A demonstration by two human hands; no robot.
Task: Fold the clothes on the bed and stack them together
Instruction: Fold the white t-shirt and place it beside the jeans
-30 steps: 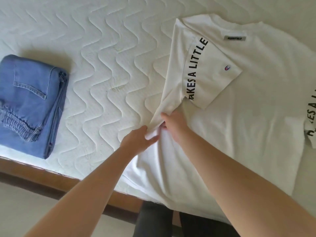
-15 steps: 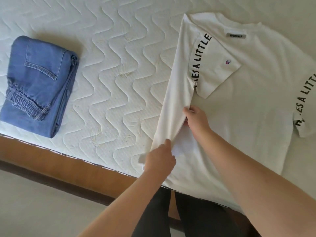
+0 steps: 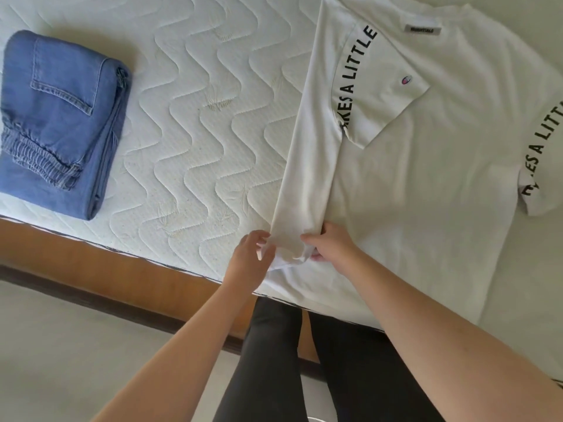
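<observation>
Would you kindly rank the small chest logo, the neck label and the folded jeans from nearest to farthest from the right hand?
From the right hand:
1. Chest logo, on the folded-in sleeve, above.
2. Neck label, at the collar, higher.
3. Folded jeans, far left on the mattress.

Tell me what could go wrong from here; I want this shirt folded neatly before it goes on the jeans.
1. Both the left hand and right hand pinch the white T-shirt at its bunched lower corner, so the folded side panel may set down creased.
2. The hem hangs over the mattress edge, so the shirt could slide off.
3. The right sleeve is not yet folded, so the fold may end up lopsided beside the folded jeans.
</observation>
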